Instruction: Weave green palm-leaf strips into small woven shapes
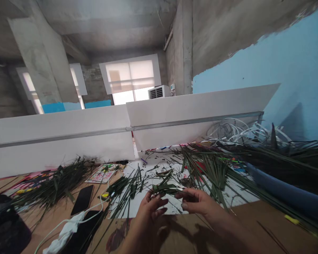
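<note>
A small bundle of folded green leaf strips (164,188) hangs between my two hands, above a white sheet (145,208). My left hand (154,207) pinches its left end between thumb and fingers. At the other end, the thumb and forefinger of my right hand (194,201) close on the strips. Fine loose ends stick out around it. Cut leaf strips (131,187) lie spread on the sheet to the left. A fan of longer green leaves (214,173) rests to the right, beyond my right hand. Leaf scraps are scattered over the sheet.
Left of my hands are a phone (82,199), a white cable (66,221), a yellow tape measure (105,195) and a heap of leaves (66,180). A blue tub (278,187) with long leaves stands at right. White panels (175,116) border the table's back.
</note>
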{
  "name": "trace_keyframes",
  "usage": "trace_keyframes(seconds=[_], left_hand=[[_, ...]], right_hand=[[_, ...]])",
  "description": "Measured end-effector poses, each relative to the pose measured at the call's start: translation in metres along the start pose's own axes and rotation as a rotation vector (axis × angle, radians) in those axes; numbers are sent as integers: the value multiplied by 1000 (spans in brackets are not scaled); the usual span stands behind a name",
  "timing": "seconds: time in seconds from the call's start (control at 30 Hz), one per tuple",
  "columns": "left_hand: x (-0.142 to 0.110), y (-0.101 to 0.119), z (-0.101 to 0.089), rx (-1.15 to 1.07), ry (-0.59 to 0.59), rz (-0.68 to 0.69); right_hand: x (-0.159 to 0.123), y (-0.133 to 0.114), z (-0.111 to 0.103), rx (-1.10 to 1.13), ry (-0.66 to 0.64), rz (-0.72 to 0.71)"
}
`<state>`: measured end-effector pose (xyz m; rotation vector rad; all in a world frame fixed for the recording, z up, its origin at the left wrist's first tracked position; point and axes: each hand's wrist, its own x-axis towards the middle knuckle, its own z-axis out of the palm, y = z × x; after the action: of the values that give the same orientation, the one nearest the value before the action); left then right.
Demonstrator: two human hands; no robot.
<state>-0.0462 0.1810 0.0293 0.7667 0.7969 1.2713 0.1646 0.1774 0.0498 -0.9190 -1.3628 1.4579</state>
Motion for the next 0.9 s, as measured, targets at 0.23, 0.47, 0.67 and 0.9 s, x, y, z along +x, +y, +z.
trace_keyframes(seconds=[0.23, 0.47, 0.67, 0.9], left_hand=[[-60, -21, 22, -150, -50, -31], [-125, -68, 40, -308, -58, -8], [-180, -95, 52, -294, -20, 8], [-206, -92, 47, -105, 12, 169]], right_hand=[[-53, -1, 17, -154, 70, -106], [-125, 13, 47, -300, 235, -247], [-189, 33, 67, -371, 273, -278], [-224, 63, 69, -290, 385, -248]])
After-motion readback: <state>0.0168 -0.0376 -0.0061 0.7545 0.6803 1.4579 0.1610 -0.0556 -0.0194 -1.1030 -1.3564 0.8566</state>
